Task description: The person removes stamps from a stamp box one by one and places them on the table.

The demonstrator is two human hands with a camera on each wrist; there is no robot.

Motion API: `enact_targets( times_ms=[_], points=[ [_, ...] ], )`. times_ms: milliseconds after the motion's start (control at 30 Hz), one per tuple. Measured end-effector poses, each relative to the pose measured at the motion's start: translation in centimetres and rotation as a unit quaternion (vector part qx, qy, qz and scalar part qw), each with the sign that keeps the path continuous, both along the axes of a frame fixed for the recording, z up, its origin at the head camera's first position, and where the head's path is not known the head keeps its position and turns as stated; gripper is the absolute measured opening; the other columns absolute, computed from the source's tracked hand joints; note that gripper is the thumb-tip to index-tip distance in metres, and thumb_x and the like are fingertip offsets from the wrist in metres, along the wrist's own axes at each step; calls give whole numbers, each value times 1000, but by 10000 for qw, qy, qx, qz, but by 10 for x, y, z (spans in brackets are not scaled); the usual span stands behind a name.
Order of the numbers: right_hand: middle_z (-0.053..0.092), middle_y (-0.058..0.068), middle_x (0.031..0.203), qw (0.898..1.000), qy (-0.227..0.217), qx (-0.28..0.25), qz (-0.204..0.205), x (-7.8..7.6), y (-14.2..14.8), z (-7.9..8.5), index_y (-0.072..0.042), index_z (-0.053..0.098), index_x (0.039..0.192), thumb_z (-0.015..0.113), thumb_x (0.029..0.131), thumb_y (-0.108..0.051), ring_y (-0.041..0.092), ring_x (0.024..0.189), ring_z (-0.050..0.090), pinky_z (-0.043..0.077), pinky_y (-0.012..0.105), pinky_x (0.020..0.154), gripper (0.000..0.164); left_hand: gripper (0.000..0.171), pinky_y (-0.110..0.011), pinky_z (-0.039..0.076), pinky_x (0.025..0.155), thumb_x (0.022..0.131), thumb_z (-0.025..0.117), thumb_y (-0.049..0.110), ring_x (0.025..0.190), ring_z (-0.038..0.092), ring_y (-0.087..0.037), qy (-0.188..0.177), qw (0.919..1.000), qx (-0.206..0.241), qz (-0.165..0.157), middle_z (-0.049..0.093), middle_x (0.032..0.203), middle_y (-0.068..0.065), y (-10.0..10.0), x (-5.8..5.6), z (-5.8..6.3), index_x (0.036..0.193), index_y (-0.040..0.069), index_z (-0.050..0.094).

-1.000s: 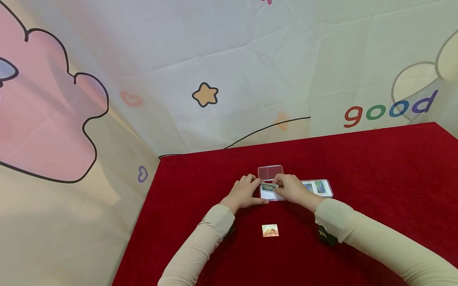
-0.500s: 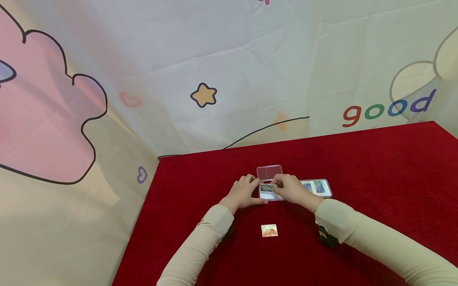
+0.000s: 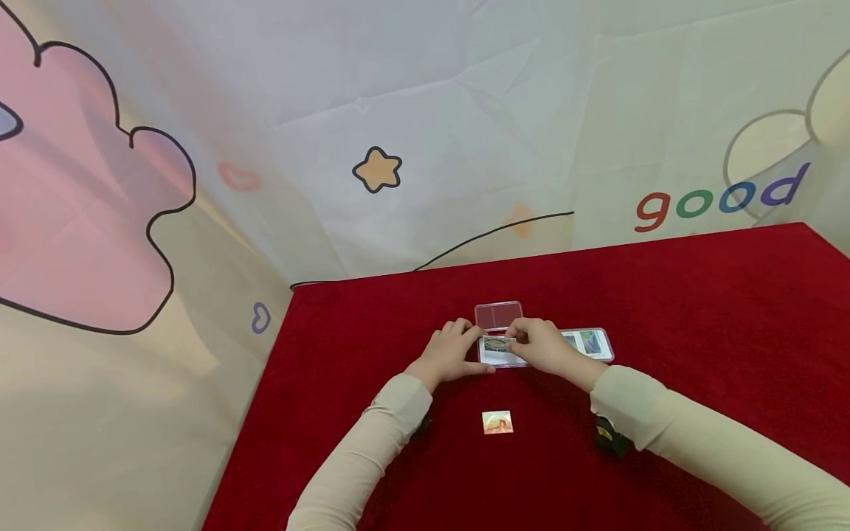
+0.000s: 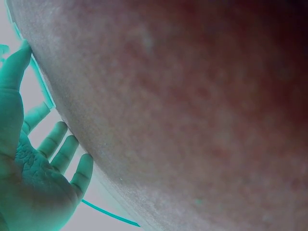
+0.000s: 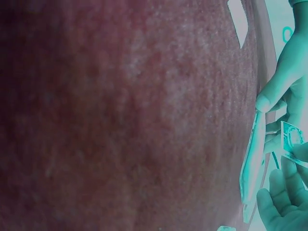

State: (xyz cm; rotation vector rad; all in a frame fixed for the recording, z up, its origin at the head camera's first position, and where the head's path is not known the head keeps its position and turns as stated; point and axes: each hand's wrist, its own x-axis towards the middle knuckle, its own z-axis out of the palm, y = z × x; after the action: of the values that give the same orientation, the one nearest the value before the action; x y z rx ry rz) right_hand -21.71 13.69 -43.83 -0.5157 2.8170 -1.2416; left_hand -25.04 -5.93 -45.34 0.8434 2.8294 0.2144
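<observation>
In the head view, my right hand (image 3: 550, 349) pinches a small stamp-like picture (image 3: 494, 344) with a dark green print. It holds the picture over a flat clear-edged case (image 3: 490, 359) with a white inside. My left hand (image 3: 446, 355) touches the left end of that case, thumb at the near corner and fingers at the far one. The right wrist view shows the pinched picture (image 5: 290, 136) tilted above the case (image 5: 252, 163). Relaxed, slightly bent fingers of my left hand (image 4: 41, 180) appear in the left wrist view. My right hand hides the case's right part.
Behind the case lies a transparent rectangular cover (image 3: 498, 316) with a dividing line. To the right, a clear-edged holder (image 3: 601, 355) bears blue-green pictures. An orange picture (image 3: 497, 422) lies nearer on the red cloth (image 3: 697, 310). A printed backdrop (image 3: 465, 147) hangs behind.
The pinched picture has shifted slightly left and up toward the case's far edge and sits straighter. The left hand stays at the case's end. The head view has tilted slightly.
</observation>
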Motion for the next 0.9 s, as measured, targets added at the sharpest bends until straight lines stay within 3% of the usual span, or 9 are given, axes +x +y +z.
enact_targets(
  times_ms=[533, 900],
  points=[
    [60, 4, 75, 9994, -287, 0, 189, 8, 0, 10, -3, 64, 84, 63, 87, -6, 13, 68, 47, 40, 27, 62, 4, 61, -38, 37, 99, 84, 65, 53, 117, 42, -20, -34, 10000, 68, 8, 45, 131, -3, 0, 2, 0, 134, 21, 50],
    [56, 0, 69, 9983, -415, -103, 385, 10, 2, 10, -3, 64, 82, 63, 87, -6, 11, 64, 44, 38, 26, 58, 6, 60, -37, 38, 96, 83, 68, 50, 116, 42, -19, 78, 9999, 131, -29, 46, 131, -3, -1, 1, 1, 132, 20, 51]
  ],
)
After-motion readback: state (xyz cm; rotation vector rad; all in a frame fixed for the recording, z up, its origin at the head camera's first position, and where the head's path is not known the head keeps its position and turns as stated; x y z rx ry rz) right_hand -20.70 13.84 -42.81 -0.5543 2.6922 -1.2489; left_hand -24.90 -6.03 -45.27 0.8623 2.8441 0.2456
